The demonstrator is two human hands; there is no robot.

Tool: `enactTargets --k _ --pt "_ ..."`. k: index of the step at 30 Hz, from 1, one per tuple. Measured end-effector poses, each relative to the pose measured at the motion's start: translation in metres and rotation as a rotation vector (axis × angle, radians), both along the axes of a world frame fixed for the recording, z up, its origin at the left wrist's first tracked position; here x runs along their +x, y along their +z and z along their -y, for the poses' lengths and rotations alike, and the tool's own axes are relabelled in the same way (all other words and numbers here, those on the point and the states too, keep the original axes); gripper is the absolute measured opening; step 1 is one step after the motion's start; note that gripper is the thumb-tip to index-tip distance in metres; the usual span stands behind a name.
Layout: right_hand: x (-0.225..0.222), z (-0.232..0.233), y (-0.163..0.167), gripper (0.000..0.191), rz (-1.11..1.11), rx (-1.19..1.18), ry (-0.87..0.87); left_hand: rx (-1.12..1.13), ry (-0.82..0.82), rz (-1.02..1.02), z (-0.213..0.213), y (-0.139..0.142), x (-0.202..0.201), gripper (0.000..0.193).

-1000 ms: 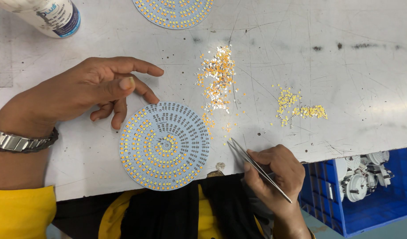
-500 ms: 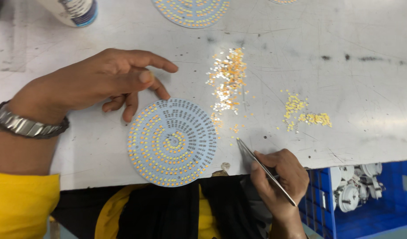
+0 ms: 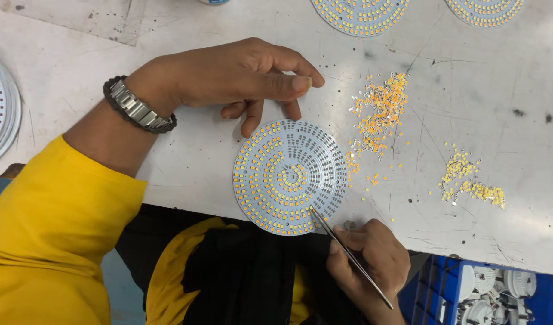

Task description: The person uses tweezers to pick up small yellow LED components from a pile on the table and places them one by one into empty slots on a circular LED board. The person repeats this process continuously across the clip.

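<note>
At frame centre lies a round white LED-studded circuit board point(image 3: 288, 176); the right hand point(image 3: 366, 259) pinches slim metal tweezers point(image 3: 348, 256), tips pointing upper left onto it, while the left hand point(image 3: 228, 78), loosely curled, fingertips touch its upper edge

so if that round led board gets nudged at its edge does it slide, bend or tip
The round board looks thin and flat, so it probably stays stiff and slides on the smooth table rather than bending. Its lower rim overhangs the table edge, so a push that way might tip it off. The left hand fingers rest at its top edge, while the tweezers in the right hand touch it.
</note>
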State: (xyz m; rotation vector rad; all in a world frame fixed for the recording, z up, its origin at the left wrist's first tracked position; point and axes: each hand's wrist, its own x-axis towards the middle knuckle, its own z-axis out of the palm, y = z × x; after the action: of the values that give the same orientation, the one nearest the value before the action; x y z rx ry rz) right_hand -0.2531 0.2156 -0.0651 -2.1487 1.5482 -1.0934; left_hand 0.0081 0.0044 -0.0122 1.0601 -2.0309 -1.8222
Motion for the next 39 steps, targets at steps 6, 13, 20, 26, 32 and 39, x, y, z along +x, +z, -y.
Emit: enactTargets --k 6,13,20,26,32,39 --pt "0.001 0.001 0.0 0.014 0.004 -0.024 0.01 -0.003 -0.024 -0.068 0.001 -0.004 0.001 0.065" --pt "-0.028 -0.003 0.005 0.012 0.106 0.076 -0.147 0.011 -0.065 -0.143 0.009 -0.012 0.0 0.059" --pt "-0.051 -0.003 0.003 0.013 0.066 0.034 -0.232 0.057 -0.06 -0.137 0.01 -0.016 -0.003 0.058" --pt "-0.047 0.0 0.007 0.015 0.042 0.007 -0.194 0.048 -0.06 -0.138 0.01 -0.015 -0.004 0.056" --pt "-0.05 0.001 0.009 0.014 0.056 0.015 -0.185 0.009 -0.063 -0.133 0.011 -0.017 -0.004 0.055" --pt "-0.052 0.003 0.01 0.017 0.051 0.008 -0.179 0.019 -0.053 -0.142 0.011 -0.019 -0.006 0.056"
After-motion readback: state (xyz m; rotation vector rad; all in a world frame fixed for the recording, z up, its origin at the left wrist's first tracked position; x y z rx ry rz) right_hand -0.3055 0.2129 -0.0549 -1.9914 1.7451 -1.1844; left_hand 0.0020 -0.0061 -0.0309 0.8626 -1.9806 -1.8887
